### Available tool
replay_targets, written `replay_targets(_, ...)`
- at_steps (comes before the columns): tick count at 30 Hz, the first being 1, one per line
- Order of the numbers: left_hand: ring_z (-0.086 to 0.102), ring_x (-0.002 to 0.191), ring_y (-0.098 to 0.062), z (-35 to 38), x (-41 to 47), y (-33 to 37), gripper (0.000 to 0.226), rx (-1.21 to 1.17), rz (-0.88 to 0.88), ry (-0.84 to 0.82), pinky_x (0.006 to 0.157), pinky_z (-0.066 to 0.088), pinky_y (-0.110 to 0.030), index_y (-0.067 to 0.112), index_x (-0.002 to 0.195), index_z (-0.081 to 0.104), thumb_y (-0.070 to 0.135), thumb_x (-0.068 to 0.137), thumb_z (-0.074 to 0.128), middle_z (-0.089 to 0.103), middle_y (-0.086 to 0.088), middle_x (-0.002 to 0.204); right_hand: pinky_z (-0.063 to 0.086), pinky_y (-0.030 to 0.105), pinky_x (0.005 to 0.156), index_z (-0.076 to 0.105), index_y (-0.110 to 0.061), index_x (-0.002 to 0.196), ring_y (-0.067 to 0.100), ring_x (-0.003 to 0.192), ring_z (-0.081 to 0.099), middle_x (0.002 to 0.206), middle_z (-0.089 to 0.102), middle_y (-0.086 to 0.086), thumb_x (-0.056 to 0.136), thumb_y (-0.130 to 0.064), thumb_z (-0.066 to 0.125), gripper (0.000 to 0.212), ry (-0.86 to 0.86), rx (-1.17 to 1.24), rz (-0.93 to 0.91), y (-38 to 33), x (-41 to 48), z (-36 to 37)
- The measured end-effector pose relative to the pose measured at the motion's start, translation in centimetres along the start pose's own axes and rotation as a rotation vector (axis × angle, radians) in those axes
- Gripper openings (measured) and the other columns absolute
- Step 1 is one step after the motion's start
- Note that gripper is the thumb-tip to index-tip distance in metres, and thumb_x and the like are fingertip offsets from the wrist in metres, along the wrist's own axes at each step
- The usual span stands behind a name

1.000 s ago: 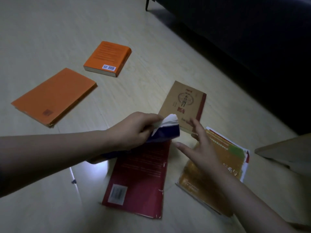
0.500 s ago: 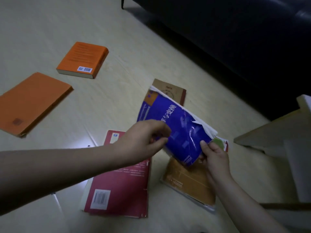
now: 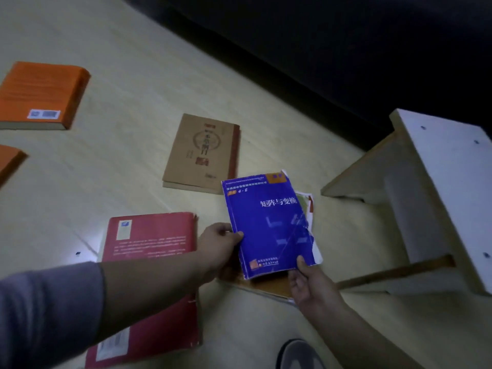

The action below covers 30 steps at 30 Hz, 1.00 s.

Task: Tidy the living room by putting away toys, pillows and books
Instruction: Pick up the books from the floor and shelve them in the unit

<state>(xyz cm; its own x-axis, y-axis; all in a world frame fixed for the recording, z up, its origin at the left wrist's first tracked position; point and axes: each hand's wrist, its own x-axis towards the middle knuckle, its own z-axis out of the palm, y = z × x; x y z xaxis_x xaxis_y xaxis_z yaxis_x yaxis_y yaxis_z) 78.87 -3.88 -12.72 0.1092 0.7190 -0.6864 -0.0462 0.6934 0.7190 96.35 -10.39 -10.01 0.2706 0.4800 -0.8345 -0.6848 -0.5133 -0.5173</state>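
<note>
A worn blue paperback (image 3: 269, 225) is held flat, cover up, above the floor. My left hand (image 3: 219, 245) grips its left edge and my right hand (image 3: 308, 283) grips its lower right corner. Under it lies an amber book (image 3: 269, 286), mostly hidden. A red book (image 3: 151, 241) lies on the floor beneath my left forearm. A brown book (image 3: 202, 153) lies farther away, and an orange book (image 3: 42, 95) at the far left. The corner of a second orange book (image 3: 8, 159) shows at the left edge.
A pale wooden shelf unit (image 3: 436, 193) stands at the right, close to the blue paperback. A dark sofa (image 3: 346, 49) runs along the top. The floor is pale wood (image 3: 119, 169). Part of a shoe (image 3: 298, 352) shows at the bottom.
The blue paperback, curled a second ago on the red book, has been lifted, flattened cover up and shifted right over the amber book. My right hand has taken its lower corner.
</note>
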Motion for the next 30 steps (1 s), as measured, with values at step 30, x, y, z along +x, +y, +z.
replay_targets(30,0.029,0.117,-0.005,-1.2,2.1,-1.7,0.051,0.989,0.593,-0.032,0.084,0.048,-0.020,0.015,0.145,0.026,0.018,0.098,0.046,0.026,-0.008,0.139,0.056,0.022,0.065,0.056,-0.015,0.103,0.015,0.088,0.069,0.102,0.068,0.000,0.090,-0.024,0.063,0.017,-0.135,-1.108,-0.130,-4.2,1.8,-0.7)
